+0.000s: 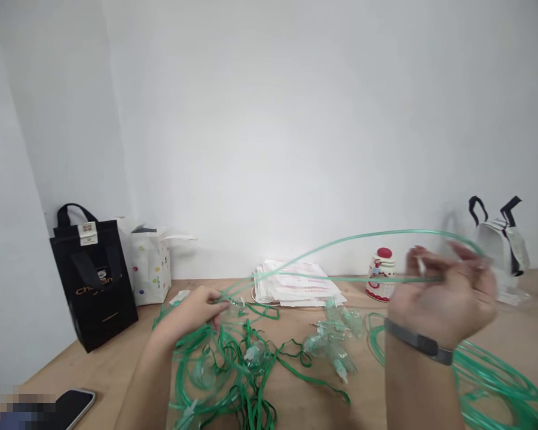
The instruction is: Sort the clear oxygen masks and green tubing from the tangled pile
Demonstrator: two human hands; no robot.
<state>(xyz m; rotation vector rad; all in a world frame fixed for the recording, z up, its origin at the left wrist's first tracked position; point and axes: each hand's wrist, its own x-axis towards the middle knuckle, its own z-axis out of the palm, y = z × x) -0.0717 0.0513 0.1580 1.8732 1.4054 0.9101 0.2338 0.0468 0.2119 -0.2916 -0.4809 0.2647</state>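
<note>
My left hand (196,310) pinches one end of a thin green plastic tube (341,241) low over the wooden table (94,364). The tube arcs up and to the right to my right hand (443,298), which is raised, blurred by motion, with fingers curled round the tube. A grey band sits on my right wrist. Under my hands lies a tangle of green tubing and straps (233,370) with clear plastic masks (336,346) among it. More coiled green tubing (493,376) lies at the right.
A black paper bag (94,280) and a small white dotted bag (151,269) stand at the back left. A stack of white packets (296,283), a red-and-white jar (381,275) and a grey bag (502,245) sit along the wall. A phone (72,406) lies front left.
</note>
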